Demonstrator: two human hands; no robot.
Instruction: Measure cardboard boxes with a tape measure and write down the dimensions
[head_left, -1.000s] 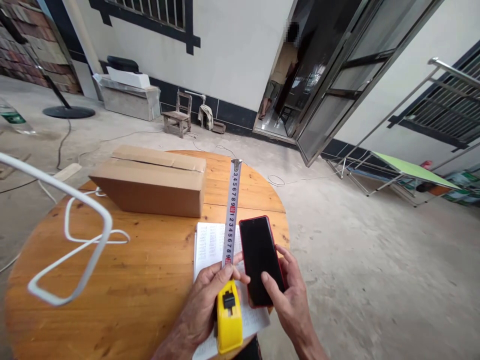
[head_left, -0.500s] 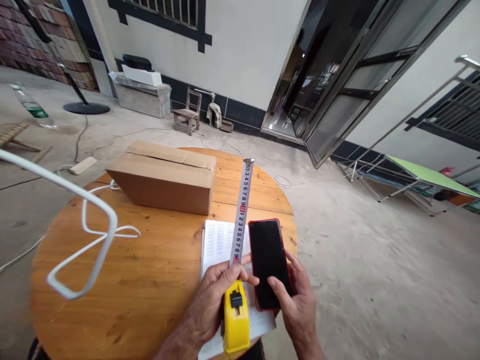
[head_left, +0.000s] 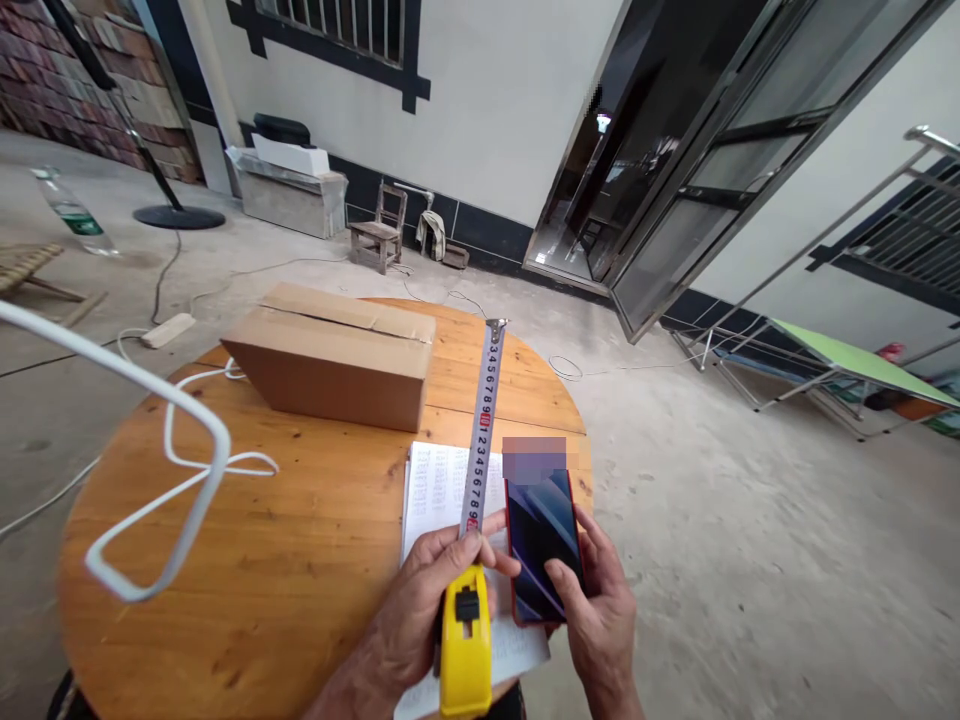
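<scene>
My left hand (head_left: 409, 610) is closed around a yellow tape measure (head_left: 465, 655), whose metal blade (head_left: 484, 420) sticks out forward over the round wooden table (head_left: 285, 560). My right hand (head_left: 596, 610) grips a red-cased phone (head_left: 541, 545) just right of the blade, thumb on its lit screen. Under both hands lies a white sheet of written numbers (head_left: 435, 485). A closed cardboard box (head_left: 334, 355) sits further back on the table, left of the blade's tip.
A white cable (head_left: 217, 460) loops on the table's left side, and a white bent tube (head_left: 150, 400) crosses the near left view. Beyond are a concrete floor, a small wooden chair (head_left: 379, 235), an open glass door (head_left: 675, 190), and a green folding table (head_left: 855, 360).
The phone's screen has gone from black to lit. The person who stood in the doorway one second ago is gone. My view shifted a little; both hands kept their hold.
</scene>
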